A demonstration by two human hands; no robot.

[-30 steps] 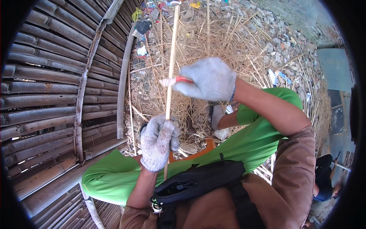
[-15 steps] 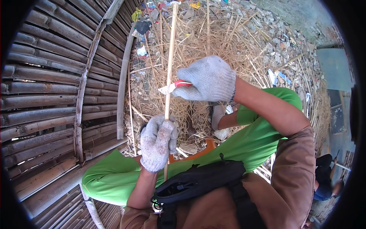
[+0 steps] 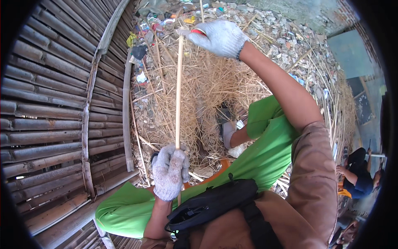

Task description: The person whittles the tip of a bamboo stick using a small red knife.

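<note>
In my gloved left hand [image 3: 170,172] is the lower part of a long, pale bamboo strip [image 3: 179,95], the fingers wrapped round it. The strip stands nearly straight up the picture, and its lower end passes below the hand. My right hand [image 3: 222,38], also in a grey knit glove, is closed on a knife [image 3: 198,32] with a red handle. The short blade points left and lies at the far tip of the strip. The glove hides most of the knife's handle.
A bamboo slat wall [image 3: 45,108] rises on the left. Straw-like shavings [image 3: 203,83] and rubble cover the ground ahead. A black bag [image 3: 215,203] hangs at my waist over green trousers. Another person [image 3: 358,176] sits at the far right.
My right hand has moved the knife away from me along the strip, from its middle to its far end. My left hand keeps its hold on the strip.
</note>
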